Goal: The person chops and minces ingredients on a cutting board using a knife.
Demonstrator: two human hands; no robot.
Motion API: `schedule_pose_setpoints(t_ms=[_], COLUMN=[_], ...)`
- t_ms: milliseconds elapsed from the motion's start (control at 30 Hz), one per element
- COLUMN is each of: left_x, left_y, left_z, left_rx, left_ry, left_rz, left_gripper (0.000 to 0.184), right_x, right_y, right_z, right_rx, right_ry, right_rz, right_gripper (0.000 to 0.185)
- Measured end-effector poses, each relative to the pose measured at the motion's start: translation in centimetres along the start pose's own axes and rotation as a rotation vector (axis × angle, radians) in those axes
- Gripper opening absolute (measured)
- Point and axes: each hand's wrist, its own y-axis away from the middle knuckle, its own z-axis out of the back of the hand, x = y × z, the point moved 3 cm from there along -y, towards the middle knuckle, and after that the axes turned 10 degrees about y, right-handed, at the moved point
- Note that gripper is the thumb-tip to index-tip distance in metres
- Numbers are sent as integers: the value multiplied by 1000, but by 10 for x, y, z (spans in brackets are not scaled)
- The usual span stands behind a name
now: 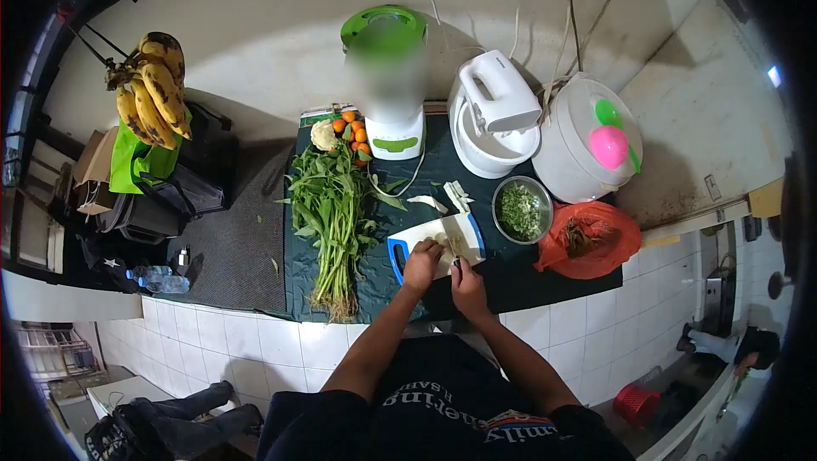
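Observation:
A white cutting board (464,229) with a blue handle lies at the front of the table. My right hand (468,286) is closed round the dark handle of a knife (457,263), its blade hard to make out over the board. Beside it, my left hand (421,265) rests on the board with its fingers drawn together; whatever they press on is too small to name. Pale chopped bits (458,245) lie close to the fingertips. Right of the board stands a metal bowl (545,221) with chopped greens. White strips (457,196) lie behind the board.
Leafy stalks (334,214) lie left, below oranges (358,134) and cauliflower (323,134). A green-and-white appliance (397,125), a stand mixer (498,103) and a white lidded tub (570,137) line the back. A red plastic bag (600,261) sits right. Other people are at both lower sides.

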Motion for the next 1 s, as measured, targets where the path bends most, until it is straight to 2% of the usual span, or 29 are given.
schedule_pose_setpoints(t_ms=[267, 533, 800, 1000], left_x=[-10, -14, -16, -11], left_y=[-2, 0, 3, 3], left_z=[7, 8, 9, 6], left_rx=[28, 41, 91, 93], left_ry=[-33, -58, -188, -197], left_rz=[-19, -62, -55, -83], left_gripper=[17, 17, 22, 29], right_x=[-4, -2, 2, -6], right_y=[22, -5, 13, 18], right_z=[-3, -13, 0, -11], right_rx=[71, 14, 36, 46], right_ry=[47, 51, -2, 9], right_rz=[-35, 18, 42, -30], right_gripper=[45, 43, 43, 41])
